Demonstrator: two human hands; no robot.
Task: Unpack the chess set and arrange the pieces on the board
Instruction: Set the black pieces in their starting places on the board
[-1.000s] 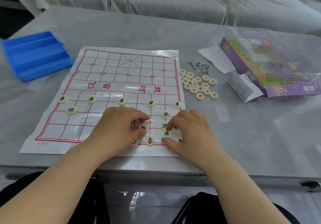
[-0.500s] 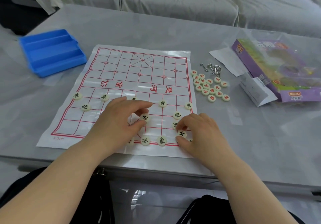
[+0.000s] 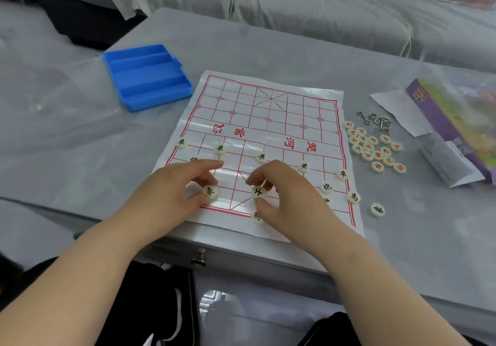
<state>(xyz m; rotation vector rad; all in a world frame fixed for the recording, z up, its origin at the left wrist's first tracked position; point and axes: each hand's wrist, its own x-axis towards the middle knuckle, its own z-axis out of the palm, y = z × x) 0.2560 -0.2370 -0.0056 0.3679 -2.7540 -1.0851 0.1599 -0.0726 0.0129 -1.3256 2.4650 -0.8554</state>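
DESK: Caption for the chess shot, pls. Where are the hands?

PHOTOG: Both over the near half of the board (image 3: 268, 120), which lies flat on a grey table (image 3: 268, 39). The left hand (image 3: 171, 198) pinches a black-lettered disc (image 3: 210, 191) btwn thumb and fingers, nr the board's near-left corner. The right hand (image 3: 284, 198) pinches a second disc (image 3: 259, 192) the same way, thumb below and fingertips above, over the board's near-centre palace lines.

DESK: Lifted or touching?

PHOTOG: Can't tell for either.

DESK: Other pcs?

PHOTOG: A row of five black-lettered pawns (image 3: 261, 157) runs across the board just this side of its river text. One cannon disc (image 3: 326, 187) sits nr the board's right side; a half-hidden disc (image 3: 193, 159) peeks out behind the left hand's fingers. A horse disc (image 3: 353, 197) rests on the board's right border; a further disc (image 3: 256, 215) lies at the board's near edge, under the right thumb. An elephant disc (image 3: 377, 209) is off the board, on the table just beyond its near-right corner.

DESK: And the rest?

PHOTOG: Red-lettered pcs (image 3: 373, 148) heaped just right of the board, w/ metal ring puzzles (image 3: 378, 122) beyond them. Further right: a purple box (image 3: 451, 120) and folded white leaflet (image 3: 445, 163). A blue tray (image 3: 147, 77) sits off the board's far-left corner.
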